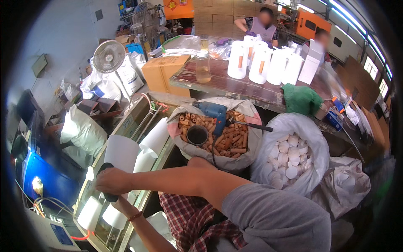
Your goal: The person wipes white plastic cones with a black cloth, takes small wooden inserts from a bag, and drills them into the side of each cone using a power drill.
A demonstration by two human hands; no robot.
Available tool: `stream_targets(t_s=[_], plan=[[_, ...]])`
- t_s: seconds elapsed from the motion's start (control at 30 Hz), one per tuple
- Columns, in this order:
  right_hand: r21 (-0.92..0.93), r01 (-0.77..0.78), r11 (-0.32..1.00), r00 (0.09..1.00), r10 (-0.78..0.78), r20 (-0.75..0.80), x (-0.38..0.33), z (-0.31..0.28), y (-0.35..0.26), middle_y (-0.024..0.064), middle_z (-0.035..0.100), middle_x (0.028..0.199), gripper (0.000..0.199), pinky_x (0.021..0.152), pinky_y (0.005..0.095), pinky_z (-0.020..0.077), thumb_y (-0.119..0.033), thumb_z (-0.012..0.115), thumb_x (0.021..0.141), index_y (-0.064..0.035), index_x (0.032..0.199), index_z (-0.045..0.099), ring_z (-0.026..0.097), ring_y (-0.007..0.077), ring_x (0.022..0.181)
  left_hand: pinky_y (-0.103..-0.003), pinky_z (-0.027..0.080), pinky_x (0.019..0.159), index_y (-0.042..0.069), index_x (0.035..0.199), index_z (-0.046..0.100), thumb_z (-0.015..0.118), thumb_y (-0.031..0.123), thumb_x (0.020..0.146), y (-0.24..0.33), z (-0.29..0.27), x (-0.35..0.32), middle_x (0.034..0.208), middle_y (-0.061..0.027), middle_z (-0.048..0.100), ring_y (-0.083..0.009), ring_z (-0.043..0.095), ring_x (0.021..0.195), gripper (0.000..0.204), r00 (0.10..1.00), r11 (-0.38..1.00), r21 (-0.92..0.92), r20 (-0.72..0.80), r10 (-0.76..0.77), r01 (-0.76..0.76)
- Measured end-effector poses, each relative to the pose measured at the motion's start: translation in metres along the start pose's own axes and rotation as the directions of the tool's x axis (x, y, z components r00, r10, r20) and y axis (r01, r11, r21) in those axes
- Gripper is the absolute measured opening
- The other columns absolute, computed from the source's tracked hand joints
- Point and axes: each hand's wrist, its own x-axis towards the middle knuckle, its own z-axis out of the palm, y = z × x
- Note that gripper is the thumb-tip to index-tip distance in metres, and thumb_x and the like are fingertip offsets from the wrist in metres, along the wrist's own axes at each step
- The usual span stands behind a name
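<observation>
My right hand [112, 181] reaches across to the left and is closed around a black handle [105, 167] on a metal-framed machine [138, 122]. My left hand [120, 204], with a bracelet at the wrist, sits just below it at the handle's lower end, largely hidden by the right hand, so its grip is unclear. White plastic cylinders stand on the machine around both hands: a big one [121, 152] right above the handle, another [155, 136] further back, and two lower ones [90, 213] near my left hand.
A sack of orange-brown tubes [235, 140] holds a blue power drill [214, 112] and a black cup [197, 135]. To its right is a bag of white round caps [291, 157]. Behind is a table [218, 84] with white jugs [260, 63] and a bottle [203, 67]. A fan [108, 56], a cardboard box [161, 71] and two people are at the far side.
</observation>
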Motion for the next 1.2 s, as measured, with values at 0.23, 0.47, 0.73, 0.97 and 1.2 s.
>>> stream_targets(t_s=[0.23,0.47,0.73,0.97,1.2], plan=[[-0.401,0.065,0.914,0.995,-0.027,0.100,-0.020,-0.026,0.042,0.0126,0.061,0.080,0.016,0.078,0.0477,0.0410,-0.021,0.057,0.073,-0.0071,0.079,0.060,0.058,0.0321,0.080,-0.031,0.042,0.094,-0.004,0.120,0.052,0.058,0.028,0.091,0.006,-0.016,-0.015,0.114,-0.0101,0.057,-0.0189,0.054,0.105,0.044,0.994,0.992,0.111,0.085,-0.065,0.055],[-0.272,0.251,0.929,0.960,-0.203,0.194,-0.034,-0.035,0.019,0.0074,0.053,0.121,0.035,0.099,0.0444,0.0344,-0.028,0.060,0.079,-0.0110,0.110,0.057,0.046,0.0295,0.115,-0.028,0.050,0.078,-0.005,0.110,0.056,0.079,0.020,0.074,0.030,-0.014,-0.028,0.099,-0.0081,0.062,-0.0161,0.061,0.089,0.050,1.000,0.987,0.159,0.024,0.003,-0.007],[-0.355,-0.194,0.914,0.978,0.207,-0.002,-0.037,-0.072,0.067,0.0121,0.064,0.089,0.025,0.084,0.0425,0.0436,-0.029,0.050,0.087,-0.0081,0.092,0.063,0.060,0.0327,0.089,-0.029,0.050,0.084,-0.004,0.115,0.052,0.071,0.017,0.082,0.020,-0.021,-0.044,0.104,-0.0084,0.060,-0.0156,0.058,0.093,0.043,0.993,0.983,0.175,0.112,0.044,-0.063],[-0.365,0.364,0.857,0.931,-0.330,0.154,-0.094,-0.077,-0.013,0.0038,0.051,0.128,0.028,0.098,0.0450,0.0334,-0.021,0.057,0.079,-0.0127,0.106,0.058,0.043,0.0248,0.122,-0.035,0.043,0.096,0.002,0.132,0.040,0.046,0.044,0.094,0.056,0.007,-0.054,0.125,-0.0118,0.051,-0.0234,0.052,0.113,0.058,0.929,0.865,-0.342,0.185,-0.321,0.367],[-0.439,-0.141,0.887,0.988,0.152,-0.011,-0.207,-0.191,-0.035,0.0039,0.059,0.114,0.019,0.084,0.0355,0.0455,-0.017,0.062,0.073,-0.0097,0.091,0.065,0.056,0.0224,0.106,-0.041,0.039,0.100,0.004,0.133,0.039,0.040,0.042,0.096,0.082,-0.051,-0.088,0.129,-0.0114,0.049,-0.0246,0.048,0.118,0.054,0.876,0.863,-0.149,0.087,-0.474,0.482]])
